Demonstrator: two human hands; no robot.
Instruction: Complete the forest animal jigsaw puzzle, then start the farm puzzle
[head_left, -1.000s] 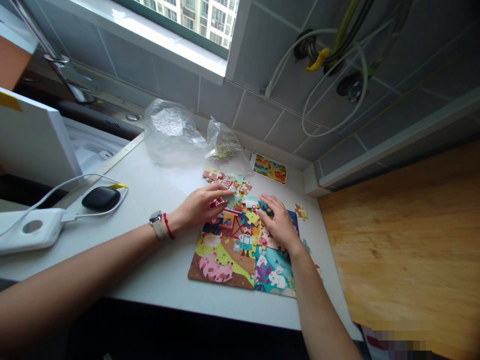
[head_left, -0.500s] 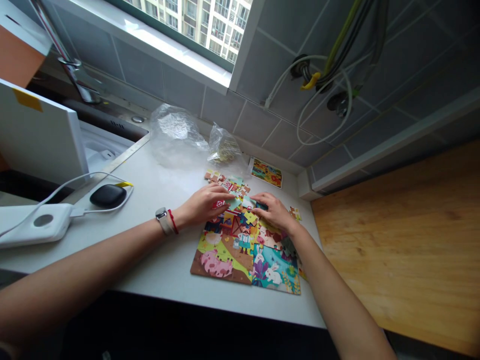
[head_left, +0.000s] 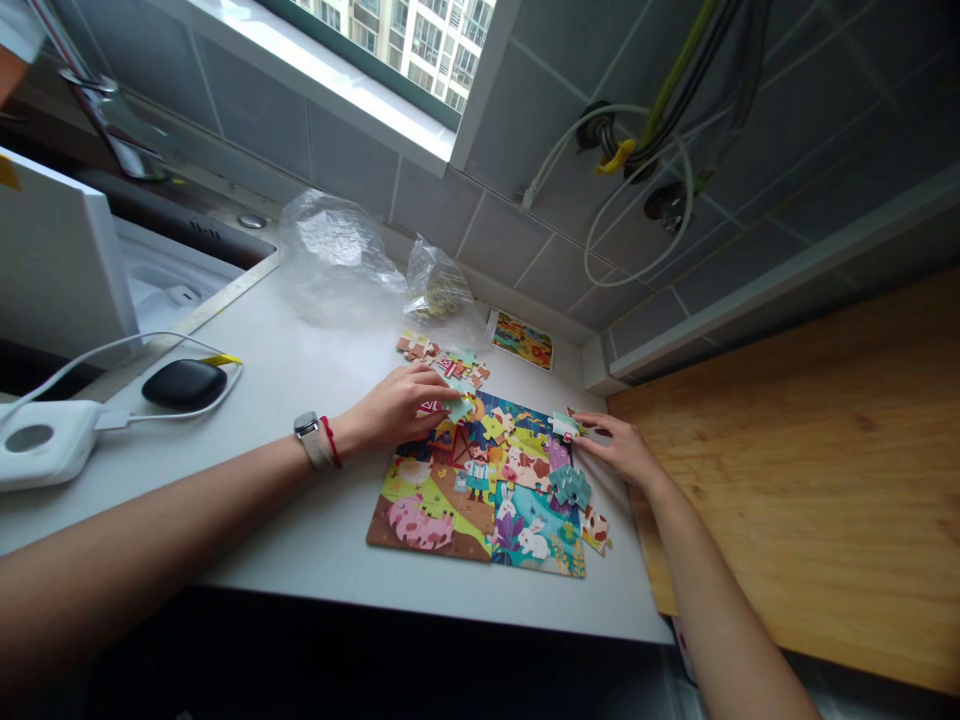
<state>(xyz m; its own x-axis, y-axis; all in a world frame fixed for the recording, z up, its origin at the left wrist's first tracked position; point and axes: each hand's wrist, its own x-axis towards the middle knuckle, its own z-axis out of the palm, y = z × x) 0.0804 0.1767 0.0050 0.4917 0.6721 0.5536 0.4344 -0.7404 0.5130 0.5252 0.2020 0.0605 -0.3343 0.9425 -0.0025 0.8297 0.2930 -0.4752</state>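
A partly assembled farm jigsaw puzzle (head_left: 431,525) lies on the white counter, with a pink pig, a farmer, a cow and white rabbits on it. My left hand (head_left: 409,402), wearing a watch and a red string, is closed at the puzzle's upper left edge on a pale green puzzle piece (head_left: 459,407). Between the thumb and fingers of my right hand (head_left: 621,447) is a pale puzzle piece (head_left: 562,427), at the puzzle's upper right corner. Teal loose pieces (head_left: 571,487) overlap the right edge, and a brown-and-white piece (head_left: 596,528) lies beside it.
More loose pieces (head_left: 420,346) lie behind my left hand. Clear plastic bags (head_left: 330,260) and a picture card (head_left: 521,338) rest near the wall. At left are a white power strip (head_left: 52,440), its cable and a black device (head_left: 184,384). A wooden board (head_left: 795,450) adjoins the right.
My right hand has moved right, carrying the pale piece from the puzzle's upper middle to its right corner. My left hand stays at the upper left. The view has shifted slightly.
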